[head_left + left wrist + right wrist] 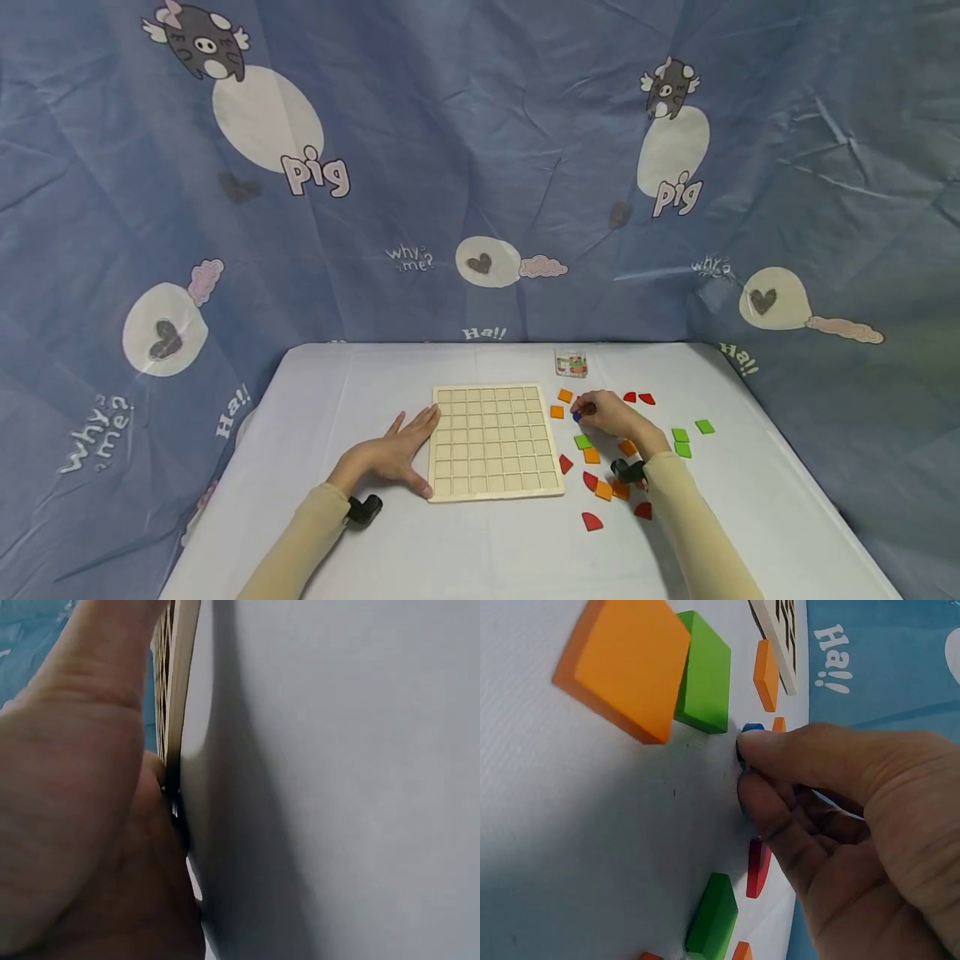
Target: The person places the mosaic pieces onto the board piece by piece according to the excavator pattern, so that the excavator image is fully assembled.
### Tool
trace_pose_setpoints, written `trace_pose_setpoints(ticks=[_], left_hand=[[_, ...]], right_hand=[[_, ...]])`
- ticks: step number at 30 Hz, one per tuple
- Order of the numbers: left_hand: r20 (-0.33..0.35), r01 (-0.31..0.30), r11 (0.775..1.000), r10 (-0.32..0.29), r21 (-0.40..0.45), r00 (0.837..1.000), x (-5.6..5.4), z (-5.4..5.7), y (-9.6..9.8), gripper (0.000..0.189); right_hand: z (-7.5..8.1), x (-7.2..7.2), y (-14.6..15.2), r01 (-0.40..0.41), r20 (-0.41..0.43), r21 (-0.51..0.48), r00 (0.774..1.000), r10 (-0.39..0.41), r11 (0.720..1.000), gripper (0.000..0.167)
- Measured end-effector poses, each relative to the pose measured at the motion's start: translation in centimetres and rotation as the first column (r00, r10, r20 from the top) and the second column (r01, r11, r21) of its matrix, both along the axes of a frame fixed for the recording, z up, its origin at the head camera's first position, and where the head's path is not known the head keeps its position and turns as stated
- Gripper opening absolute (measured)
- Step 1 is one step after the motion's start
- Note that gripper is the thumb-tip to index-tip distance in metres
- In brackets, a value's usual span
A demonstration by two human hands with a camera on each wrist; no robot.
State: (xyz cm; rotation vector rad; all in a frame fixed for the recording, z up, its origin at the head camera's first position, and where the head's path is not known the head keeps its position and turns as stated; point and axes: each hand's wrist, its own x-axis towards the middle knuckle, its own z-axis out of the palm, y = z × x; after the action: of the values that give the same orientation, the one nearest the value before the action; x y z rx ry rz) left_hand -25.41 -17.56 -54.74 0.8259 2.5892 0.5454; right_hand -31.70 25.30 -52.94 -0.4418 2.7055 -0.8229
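Note:
A pale wooden grid board [495,442] lies flat on the white table. My left hand [396,454] rests against its left edge, thumb at the near corner and fingers spread towards the far side. To the right of the board, my right hand [611,414] pinches a small blue piece [753,727] between thumb and fingertip, low over the table. The piece is mostly covered by the fingers, so its full shape is hidden. Close by lie a light green square tile [705,675] and an orange square tile [626,667].
Orange squares [557,412], red quarter-round pieces [592,522] and green tiles [704,427] are scattered right of the board, some under the right forearm. A small picture card [572,364] lies at the back. Blue printed cloth [480,167] hangs behind the table.

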Motion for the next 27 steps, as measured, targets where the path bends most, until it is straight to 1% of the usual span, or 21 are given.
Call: trace_pose_setpoints(ticks=[5,8,10,13,17,21,24,27], left_hand=[[0.009,0.005,1.0,-0.006,0.02,1.0,-0.43,-0.25,-0.01,0.14],[0.0,0.008,1.0,-0.008,0.007,1.0,-0.4,-0.27,-0.02,0.14],[-0.008,-0.001,1.0,0.001,0.018,1.0,-0.27,-0.29,-0.07,0.14],[-0.007,-0.018,1.0,0.018,0.011,1.0,0.02,-0.27,-0.21,0.14],[0.001,-0.025,0.999,0.025,0.021,1.0,0.35,-0.22,-0.25,0.138],[0.0,-0.026,0.999,0.026,0.04,1.0,0.47,-0.2,-0.23,0.136],[-0.006,-0.023,0.999,0.023,0.027,1.0,0.41,-0.2,-0.27,0.137],[-0.019,-0.024,1.0,0.024,0.013,1.0,0.31,-0.21,-0.4,0.138]], right_hand=[[-0.1,0.09,0.04,0.016,-0.01,0.01,1.0,-0.016,1.0,0.014],[-0.26,0.04,0.05,0.045,-0.024,0.021,0.999,-0.044,0.999,0.013],[-0.36,0.04,0.02,0.061,-0.031,0.026,0.998,-0.06,0.998,0.014],[-0.46,0.09,0.0,0.084,-0.032,0.044,0.996,-0.082,0.996,0.014],[-0.48,0.38,0.05,0.135,-0.016,0.078,0.991,-0.134,0.988,0.019],[-0.55,0.7,0.03,0.18,-0.045,0.115,0.983,-0.176,0.977,0.024],[-0.65,0.77,0.05,0.183,-0.089,0.132,0.981,-0.172,0.974,0.028],[-0.6,0.72,0.11,0.176,-0.097,0.118,0.982,-0.165,0.977,0.033]])
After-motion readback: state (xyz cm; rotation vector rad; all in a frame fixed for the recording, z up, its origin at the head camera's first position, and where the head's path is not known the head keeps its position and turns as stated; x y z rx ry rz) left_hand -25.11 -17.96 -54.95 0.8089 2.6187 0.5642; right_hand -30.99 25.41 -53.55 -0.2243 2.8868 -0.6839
